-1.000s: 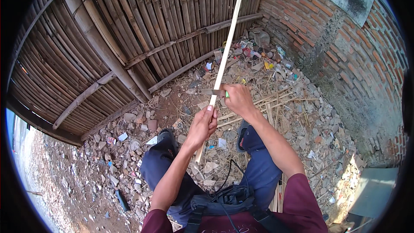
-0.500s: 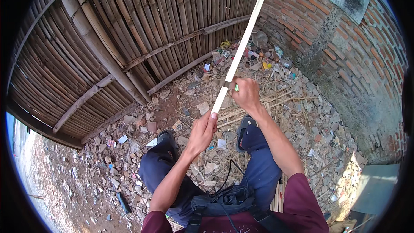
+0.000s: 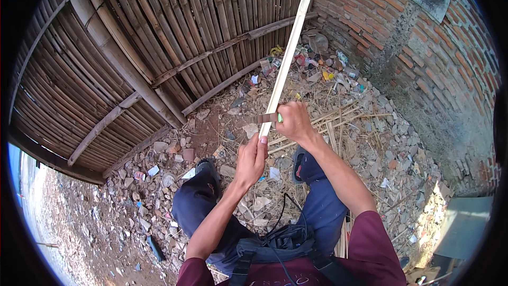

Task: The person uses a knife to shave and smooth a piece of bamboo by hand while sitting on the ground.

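A long, pale, flat strip of split bamboo (image 3: 288,55) runs as a near-straight line from the person's hands up and away to the top edge of the view, leaning slightly to the right as it rises. Its long axis points from the lap area toward the junction of the woven bamboo fence (image 3: 159,47) and the red brick wall (image 3: 423,69); the far end leaves the picture, the near end sits at the left hand.

The left hand (image 3: 251,160) grips the lower end of the strip, fingers curled round it and the thumb laid up along it, its nail showing. The right hand (image 3: 293,122) is clenched a little higher, fingers wrapped round a green-handled knife (image 3: 267,118) whose dull grey blade lies crosswise against the strip, pointing to the person's left. The two hands are near one another, with a short stretch of strip between them.

Below them are the person's legs in dark blue trousers (image 3: 198,206), over ground littered with stones, shards and scraps (image 3: 159,175). More thin bamboo slivers (image 3: 338,119) lie scattered on the ground just right of the right hand.
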A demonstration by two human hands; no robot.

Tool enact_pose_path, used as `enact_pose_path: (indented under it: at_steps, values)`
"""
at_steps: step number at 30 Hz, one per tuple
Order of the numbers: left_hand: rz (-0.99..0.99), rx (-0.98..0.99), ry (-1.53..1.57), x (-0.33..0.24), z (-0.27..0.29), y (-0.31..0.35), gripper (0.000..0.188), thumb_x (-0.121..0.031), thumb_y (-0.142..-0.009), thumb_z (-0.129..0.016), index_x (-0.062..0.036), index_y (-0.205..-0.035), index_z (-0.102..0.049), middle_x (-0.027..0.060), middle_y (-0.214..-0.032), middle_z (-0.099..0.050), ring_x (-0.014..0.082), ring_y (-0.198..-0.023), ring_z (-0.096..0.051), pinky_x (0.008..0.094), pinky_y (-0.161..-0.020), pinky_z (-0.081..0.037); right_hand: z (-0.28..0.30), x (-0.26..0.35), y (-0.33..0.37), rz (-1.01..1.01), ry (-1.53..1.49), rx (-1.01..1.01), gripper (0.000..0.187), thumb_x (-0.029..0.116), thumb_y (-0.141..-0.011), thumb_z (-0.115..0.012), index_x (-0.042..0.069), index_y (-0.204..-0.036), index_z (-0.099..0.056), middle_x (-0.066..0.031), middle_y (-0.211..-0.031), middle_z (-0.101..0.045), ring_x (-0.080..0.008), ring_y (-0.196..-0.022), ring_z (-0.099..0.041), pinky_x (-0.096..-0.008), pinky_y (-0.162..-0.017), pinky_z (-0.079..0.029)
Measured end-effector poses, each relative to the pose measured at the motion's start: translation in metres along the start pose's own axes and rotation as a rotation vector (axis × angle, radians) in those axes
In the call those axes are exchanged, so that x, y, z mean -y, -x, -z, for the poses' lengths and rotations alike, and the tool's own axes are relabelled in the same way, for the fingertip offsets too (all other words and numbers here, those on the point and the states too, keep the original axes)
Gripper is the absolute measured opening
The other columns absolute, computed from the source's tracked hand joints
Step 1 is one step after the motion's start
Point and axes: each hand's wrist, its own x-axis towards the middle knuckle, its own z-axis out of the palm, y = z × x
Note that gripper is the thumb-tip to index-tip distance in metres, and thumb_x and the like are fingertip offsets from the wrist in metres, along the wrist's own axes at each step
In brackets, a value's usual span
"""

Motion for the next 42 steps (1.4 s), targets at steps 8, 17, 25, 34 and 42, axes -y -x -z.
enact_pose_path:
  at_steps: [8, 17, 25, 34, 42]
  values:
    - [0.036, -0.005, 0.074, -0.010, -0.005, 0.004, 0.042, -0.032, -0.117, -0.040, -0.0032, -0.088, -0.051, 0.0007, -0.062, -0.047, 0.0109, -0.056, -0.041, 0.0336, -0.055, -0.037, 0.005, 0.008, -0.002, -0.044, -0.034, -0.059, 0.010, 0.009, -0.074, -0.069, 0.000, -0.074, -0.073, -0.0205, -0.059, -0.065, -0.0341, -0.055, -0.070, -0.0457, -0.054, -0.056]
    - [0.028, -0.001, 0.061, -0.013, -0.005, -0.001, 0.043, -0.032, -0.117, -0.039, -0.0033, -0.088, -0.051, 0.0018, -0.061, -0.049, 0.0116, -0.056, -0.044, 0.0342, -0.055, -0.039, 0.001, 0.002, -0.008, -0.022, 0.007, -0.171, 0.020, 0.021, -0.082, -0.073, 0.001, -0.077, -0.069, -0.0183, -0.062, -0.064, -0.0379, -0.056, -0.066, -0.0467, -0.053, -0.051]
    - [-0.002, 0.012, 0.020, -0.020, -0.001, -0.002, 0.038, -0.029, -0.116, -0.044, 0.0000, -0.094, -0.056, 0.0081, -0.060, -0.055, 0.0191, -0.053, -0.054, 0.0379, -0.055, -0.045, 0.007, 0.000, -0.011, -0.014, 0.036, -0.215, 0.034, 0.035, -0.088, -0.071, 0.001, -0.079, -0.069, -0.0182, -0.066, -0.065, -0.0382, -0.058, -0.067, -0.0473, -0.054, -0.053]
    - [-0.024, 0.007, 0.032, -0.022, -0.001, -0.004, 0.038, -0.029, -0.116, -0.044, -0.0002, -0.094, -0.056, 0.0068, -0.059, -0.052, 0.0169, -0.052, -0.050, 0.0370, -0.054, -0.043, 0.000, -0.014, -0.017, 0.012, 0.086, -0.295, 0.046, 0.045, -0.097, -0.067, 0.003, -0.078, -0.069, -0.0160, -0.059, -0.062, -0.0338, -0.050, -0.065, -0.0445, -0.049, -0.050]
    - [0.002, 0.091, 0.022, -0.011, -0.004, 0.021, 0.034, -0.026, -0.115, -0.045, 0.0002, -0.099, -0.059, 0.0080, -0.060, -0.054, 0.0180, -0.052, -0.054, 0.0383, -0.054, -0.043, 0.033, -0.061, -0.034, -0.167, 0.151, -0.552, 0.071, 0.042, -0.115, -0.038, 0.010, -0.057, -0.061, -0.0096, -0.044, -0.055, -0.0229, -0.037, -0.055, -0.0386, -0.039, -0.036]
